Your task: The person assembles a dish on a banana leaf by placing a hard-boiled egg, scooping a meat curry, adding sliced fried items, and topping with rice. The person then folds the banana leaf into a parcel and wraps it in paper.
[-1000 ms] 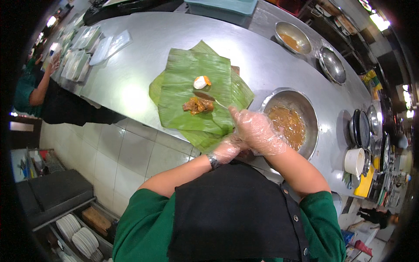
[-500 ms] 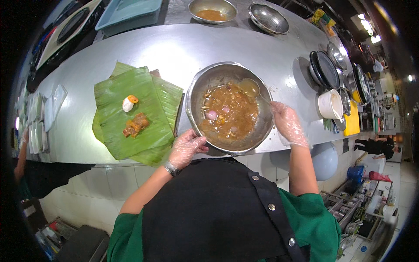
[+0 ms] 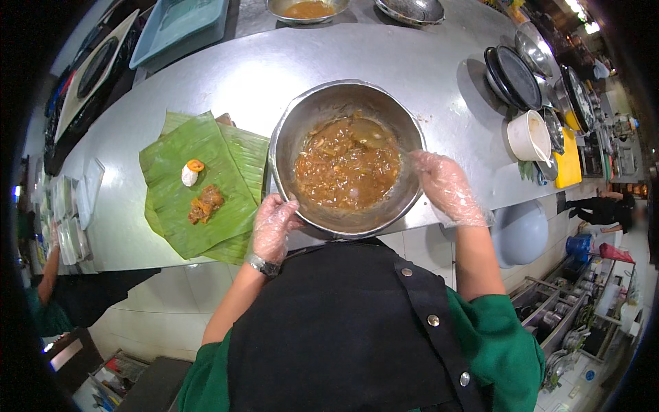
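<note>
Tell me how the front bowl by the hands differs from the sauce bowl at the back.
The front bowl looks bigger and deeper than the back bowl. The front bowl's sauce is lumpy; the back bowl's looks smoother. The left hand holds the front bowl's rim, while no hand shows at the back bowl. Both are metal and hold brownish sauce.

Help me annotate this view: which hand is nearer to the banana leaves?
Left. The left hand is at the metal bowl's near-left rim, close by the right edge of the banana leaves; the right hand is at the bowl's right side, across it from them.
</note>
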`<state>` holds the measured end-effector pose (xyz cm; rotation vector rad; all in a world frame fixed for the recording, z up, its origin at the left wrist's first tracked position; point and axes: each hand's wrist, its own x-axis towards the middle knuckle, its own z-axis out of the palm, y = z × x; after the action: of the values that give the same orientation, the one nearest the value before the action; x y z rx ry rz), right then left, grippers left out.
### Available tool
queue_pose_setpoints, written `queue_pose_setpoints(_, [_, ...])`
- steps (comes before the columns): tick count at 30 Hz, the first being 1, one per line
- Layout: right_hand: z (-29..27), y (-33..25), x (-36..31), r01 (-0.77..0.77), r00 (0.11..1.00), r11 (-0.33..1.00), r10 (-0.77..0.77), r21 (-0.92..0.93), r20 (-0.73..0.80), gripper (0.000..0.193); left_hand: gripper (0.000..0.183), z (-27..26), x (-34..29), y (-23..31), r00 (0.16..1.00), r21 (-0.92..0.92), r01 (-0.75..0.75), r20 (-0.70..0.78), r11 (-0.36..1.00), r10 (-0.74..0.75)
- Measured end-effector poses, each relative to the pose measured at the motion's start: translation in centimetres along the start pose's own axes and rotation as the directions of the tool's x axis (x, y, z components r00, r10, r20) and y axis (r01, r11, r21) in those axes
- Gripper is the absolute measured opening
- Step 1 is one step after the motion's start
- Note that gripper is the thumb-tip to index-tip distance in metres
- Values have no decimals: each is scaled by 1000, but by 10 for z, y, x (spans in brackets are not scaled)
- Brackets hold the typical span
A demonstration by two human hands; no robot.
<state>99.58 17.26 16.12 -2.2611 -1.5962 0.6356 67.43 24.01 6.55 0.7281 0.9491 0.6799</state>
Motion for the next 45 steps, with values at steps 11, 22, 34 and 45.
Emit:
queue_pose_setpoints(11, [15,-20,-24,101,948,995,-105,26,300,29,13,7,-2,2,999,-57,-17,-39,998,15])
queue_pose_setpoints(22, [-29,3,-33,-122,976,975,151,-184,155,27,14,5,-4,-4,998,-76,-60,-23,995,58])
queue_pose_setpoints(34, [-29,-6,-39,-157,983,984,148,82,105,25,14,7,-5,1,999,-44,-34,-28,998,33])
queue_pose_setpoints(45, [7,2,-41,-58,987,998,57,2,153,28,13,12,-11,4,998,-85,-56,3,995,57])
